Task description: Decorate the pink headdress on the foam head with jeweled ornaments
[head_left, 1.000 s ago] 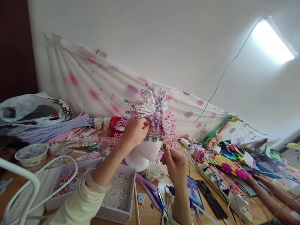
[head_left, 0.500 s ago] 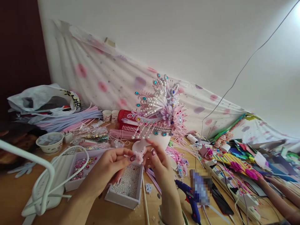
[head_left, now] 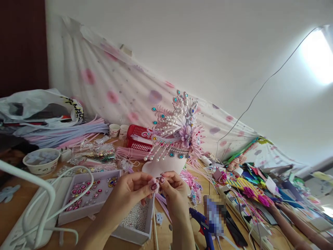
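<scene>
My left hand and my right hand meet fingertip to fingertip low in the middle, both pinched on a small pink piece that is mostly hidden by the fingers. Just behind them stands a white mannequin head wearing a pink headdress of pearls, blue gems and pink flowers. Under my left hand lies a white box of pearl beads.
A tray of pink gems lies at left, with a white power strip and cable nearer. A blue glue gun, a red basket, paper cups, pink strips, a bowl and coloured craft scraps crowd the table.
My left hand came down off the headdress and joined my right hand in front of the mannequin head. Both now pinch a small pink piece. The view shifted slightly.
</scene>
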